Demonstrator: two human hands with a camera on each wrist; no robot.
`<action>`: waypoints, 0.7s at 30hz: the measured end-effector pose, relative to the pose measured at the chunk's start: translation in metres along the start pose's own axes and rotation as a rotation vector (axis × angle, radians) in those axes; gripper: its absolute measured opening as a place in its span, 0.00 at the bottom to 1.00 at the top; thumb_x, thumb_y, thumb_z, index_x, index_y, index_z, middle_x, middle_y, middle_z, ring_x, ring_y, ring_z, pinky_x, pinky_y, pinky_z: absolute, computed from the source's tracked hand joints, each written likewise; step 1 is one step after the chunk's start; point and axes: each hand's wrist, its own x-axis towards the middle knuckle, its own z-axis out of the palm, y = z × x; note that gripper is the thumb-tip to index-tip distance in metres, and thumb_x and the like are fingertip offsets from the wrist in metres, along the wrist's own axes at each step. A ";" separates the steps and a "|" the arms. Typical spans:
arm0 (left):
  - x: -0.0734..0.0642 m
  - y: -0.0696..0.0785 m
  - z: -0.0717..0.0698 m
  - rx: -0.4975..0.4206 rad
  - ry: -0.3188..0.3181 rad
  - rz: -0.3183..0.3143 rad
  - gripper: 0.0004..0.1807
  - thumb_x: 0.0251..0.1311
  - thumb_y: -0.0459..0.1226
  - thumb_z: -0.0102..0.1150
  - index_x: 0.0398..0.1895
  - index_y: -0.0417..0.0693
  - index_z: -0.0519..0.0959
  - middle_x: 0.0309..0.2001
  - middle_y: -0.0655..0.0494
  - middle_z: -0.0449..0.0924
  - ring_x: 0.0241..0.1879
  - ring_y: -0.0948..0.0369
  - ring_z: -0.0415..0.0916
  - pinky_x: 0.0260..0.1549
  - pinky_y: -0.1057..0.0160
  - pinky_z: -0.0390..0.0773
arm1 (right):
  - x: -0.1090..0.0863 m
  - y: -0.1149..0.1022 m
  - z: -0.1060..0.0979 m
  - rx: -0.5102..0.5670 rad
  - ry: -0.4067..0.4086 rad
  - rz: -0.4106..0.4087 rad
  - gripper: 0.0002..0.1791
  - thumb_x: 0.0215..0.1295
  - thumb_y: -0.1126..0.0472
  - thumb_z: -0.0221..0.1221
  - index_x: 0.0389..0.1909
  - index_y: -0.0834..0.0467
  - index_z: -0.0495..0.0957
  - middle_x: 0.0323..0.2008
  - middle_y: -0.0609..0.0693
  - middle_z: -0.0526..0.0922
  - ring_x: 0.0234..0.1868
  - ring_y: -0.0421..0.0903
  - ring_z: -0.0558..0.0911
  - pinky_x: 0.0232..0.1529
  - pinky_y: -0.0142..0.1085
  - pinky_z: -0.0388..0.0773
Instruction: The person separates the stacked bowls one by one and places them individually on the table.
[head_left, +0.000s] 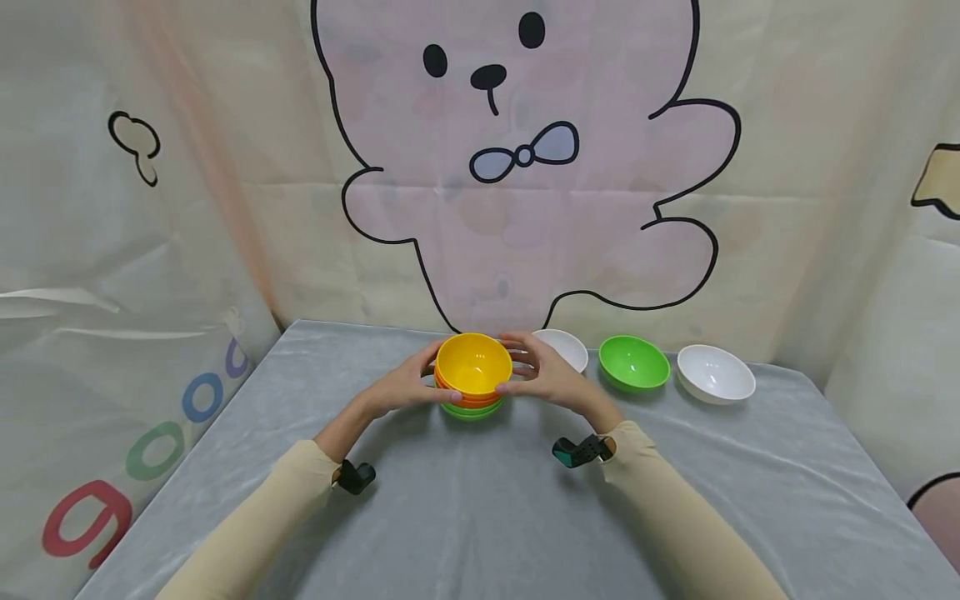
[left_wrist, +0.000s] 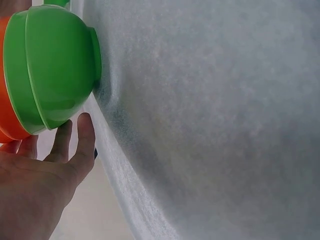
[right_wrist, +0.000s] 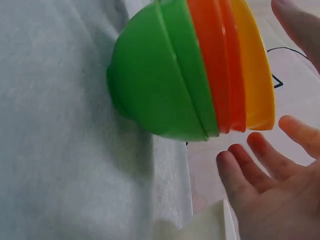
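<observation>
A stack of nested bowls [head_left: 474, 367] stands on the table, yellow on top, orange beneath and green at the bottom. My left hand [head_left: 408, 385] holds the stack's left side, its thumb in front and fingers reaching behind. In the left wrist view, some of those fingers [left_wrist: 61, 142] lie by the green bowl [left_wrist: 60, 65]. On the opposite side is my right hand [head_left: 551, 375], its fingers spread around the stack. The right wrist view shows a small gap between these fingers [right_wrist: 270, 155] and the bowls' rims, including the yellow rim [right_wrist: 255, 70].
Right of the stack, a white bowl [head_left: 566, 346] sits partly hidden behind my right hand. Farther right are a green bowl [head_left: 633, 364] and another white bowl [head_left: 716, 375]. A grey cloth covers the table [head_left: 465, 517]. A printed curtain [head_left: 247, 100] hangs behind it.
</observation>
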 end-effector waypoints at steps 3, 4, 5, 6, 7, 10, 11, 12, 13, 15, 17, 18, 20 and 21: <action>0.000 0.000 -0.001 0.005 0.001 -0.004 0.48 0.60 0.44 0.72 0.80 0.53 0.55 0.72 0.55 0.63 0.70 0.51 0.61 0.67 0.40 0.61 | 0.002 0.000 0.002 0.001 -0.008 0.015 0.47 0.61 0.62 0.73 0.77 0.55 0.58 0.74 0.57 0.61 0.71 0.58 0.65 0.66 0.51 0.67; 0.001 -0.001 -0.001 0.006 0.002 -0.007 0.48 0.60 0.44 0.72 0.80 0.53 0.55 0.72 0.55 0.63 0.70 0.51 0.62 0.66 0.40 0.61 | 0.003 0.001 0.002 0.005 -0.009 0.020 0.48 0.61 0.62 0.73 0.78 0.54 0.57 0.74 0.57 0.61 0.72 0.58 0.64 0.67 0.50 0.66; 0.001 -0.001 -0.002 0.006 0.003 -0.008 0.48 0.60 0.44 0.73 0.80 0.53 0.56 0.72 0.55 0.64 0.69 0.51 0.62 0.66 0.40 0.61 | 0.004 0.001 0.003 0.010 -0.011 0.024 0.49 0.60 0.62 0.73 0.78 0.53 0.56 0.75 0.57 0.60 0.72 0.58 0.64 0.67 0.50 0.66; 0.001 -0.001 -0.002 0.008 0.003 -0.009 0.48 0.60 0.44 0.73 0.80 0.53 0.56 0.72 0.55 0.64 0.69 0.51 0.62 0.66 0.40 0.62 | 0.004 0.002 0.003 0.016 -0.011 0.030 0.50 0.60 0.62 0.73 0.79 0.53 0.55 0.75 0.57 0.60 0.72 0.58 0.63 0.67 0.49 0.66; 0.002 -0.001 -0.002 0.010 0.002 -0.009 0.48 0.60 0.44 0.73 0.80 0.53 0.56 0.72 0.56 0.64 0.69 0.52 0.62 0.66 0.41 0.62 | 0.004 0.003 0.004 0.022 -0.009 0.035 0.50 0.60 0.62 0.73 0.79 0.53 0.55 0.75 0.57 0.59 0.73 0.58 0.63 0.67 0.49 0.65; 0.003 -0.001 -0.002 0.011 -0.001 -0.002 0.49 0.60 0.44 0.73 0.80 0.53 0.56 0.72 0.55 0.64 0.69 0.52 0.63 0.66 0.41 0.62 | 0.005 0.007 0.006 0.045 -0.006 0.041 0.53 0.59 0.63 0.74 0.80 0.53 0.52 0.75 0.58 0.59 0.73 0.58 0.61 0.68 0.49 0.64; 0.003 -0.001 -0.002 0.011 -0.001 0.002 0.49 0.60 0.44 0.73 0.80 0.52 0.56 0.72 0.55 0.64 0.69 0.52 0.63 0.66 0.41 0.62 | 0.005 0.009 0.007 0.050 -0.005 0.042 0.53 0.59 0.64 0.74 0.80 0.53 0.52 0.75 0.58 0.58 0.73 0.58 0.61 0.68 0.49 0.64; 0.003 -0.001 -0.002 0.011 -0.001 0.004 0.49 0.60 0.44 0.73 0.80 0.52 0.56 0.72 0.54 0.64 0.69 0.52 0.63 0.67 0.41 0.61 | 0.005 0.009 0.009 0.050 -0.004 0.042 0.54 0.59 0.64 0.74 0.80 0.53 0.51 0.75 0.59 0.58 0.73 0.59 0.61 0.68 0.50 0.63; 0.003 -0.002 -0.002 0.010 0.000 0.007 0.48 0.60 0.44 0.73 0.80 0.52 0.56 0.72 0.54 0.64 0.69 0.52 0.63 0.67 0.41 0.61 | 0.006 0.010 0.010 0.047 -0.003 0.044 0.55 0.59 0.63 0.74 0.80 0.53 0.50 0.75 0.58 0.58 0.73 0.58 0.61 0.68 0.49 0.63; 0.003 -0.002 -0.002 0.011 0.000 0.011 0.48 0.61 0.44 0.73 0.80 0.52 0.56 0.72 0.54 0.64 0.69 0.52 0.63 0.67 0.40 0.61 | 0.008 0.012 0.013 0.043 -0.007 0.046 0.56 0.58 0.62 0.75 0.80 0.54 0.49 0.75 0.57 0.59 0.73 0.57 0.62 0.69 0.49 0.62; 0.002 -0.001 -0.001 0.016 0.000 0.007 0.48 0.61 0.44 0.73 0.80 0.53 0.56 0.72 0.55 0.63 0.69 0.51 0.62 0.66 0.39 0.60 | 0.009 0.013 0.017 0.036 -0.014 0.045 0.57 0.57 0.60 0.76 0.81 0.55 0.48 0.75 0.55 0.59 0.72 0.54 0.64 0.69 0.48 0.63; 0.002 -0.001 -0.001 0.018 0.000 0.006 0.48 0.61 0.44 0.73 0.80 0.53 0.56 0.72 0.55 0.64 0.69 0.51 0.62 0.66 0.38 0.60 | 0.010 0.013 0.018 0.031 -0.016 0.042 0.58 0.57 0.60 0.76 0.81 0.56 0.48 0.75 0.54 0.60 0.72 0.53 0.64 0.69 0.48 0.63; 0.001 0.001 -0.001 0.021 -0.001 0.001 0.47 0.60 0.44 0.73 0.79 0.54 0.56 0.72 0.56 0.63 0.69 0.51 0.62 0.66 0.38 0.61 | 0.011 0.014 0.021 0.021 -0.013 0.031 0.58 0.56 0.58 0.76 0.81 0.57 0.48 0.74 0.53 0.61 0.70 0.52 0.66 0.68 0.47 0.65; 0.001 0.000 -0.001 0.023 0.000 -0.001 0.47 0.60 0.44 0.73 0.79 0.54 0.56 0.72 0.56 0.63 0.69 0.51 0.62 0.66 0.37 0.61 | 0.012 0.014 0.022 0.012 -0.008 0.024 0.58 0.56 0.57 0.76 0.80 0.57 0.49 0.73 0.53 0.62 0.70 0.52 0.67 0.67 0.47 0.66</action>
